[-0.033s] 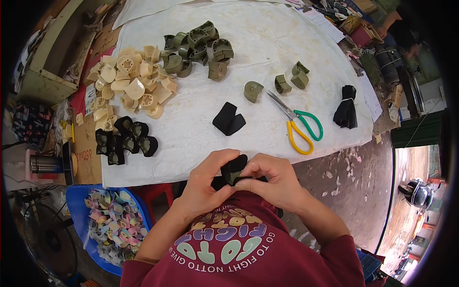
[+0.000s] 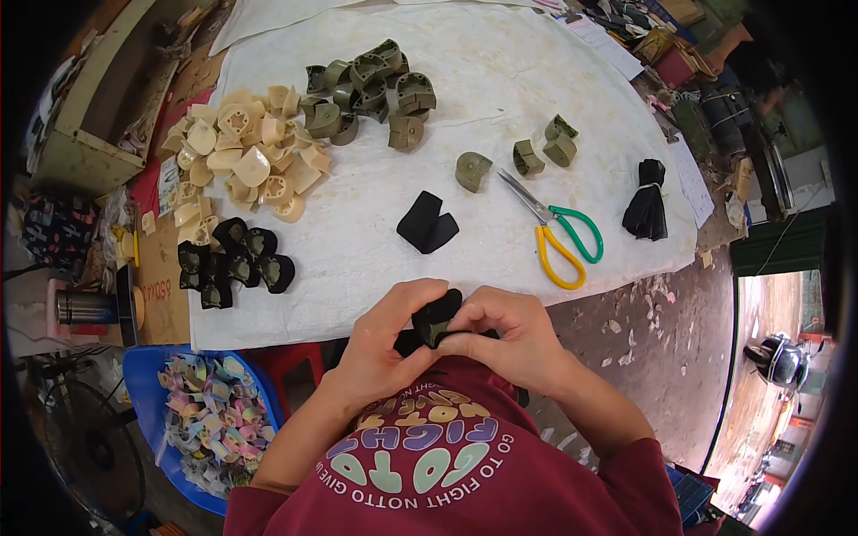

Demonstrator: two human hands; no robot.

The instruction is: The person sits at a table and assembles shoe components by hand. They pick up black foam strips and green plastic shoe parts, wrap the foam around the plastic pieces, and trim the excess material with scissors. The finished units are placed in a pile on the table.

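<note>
Close to my body, just off the table's front edge, I hold an olive-green shoe heel partly wrapped in black material. My left hand grips it from the left, thumb below and fingers round the far side. On the right, my right hand pinches the black edge between thumb and fingers. Two overlapping black cut pieces lie beyond my hands. Scissors with one green and one yellow handle rest to the right, blades slightly apart. A bare green heel sits by their tips.
Beige heels are heaped at left, green heels behind them. Several black-covered heels stand near the left edge. A tied black bundle lies at right. A blue basin of colourful pieces is below left, beside a red stool.
</note>
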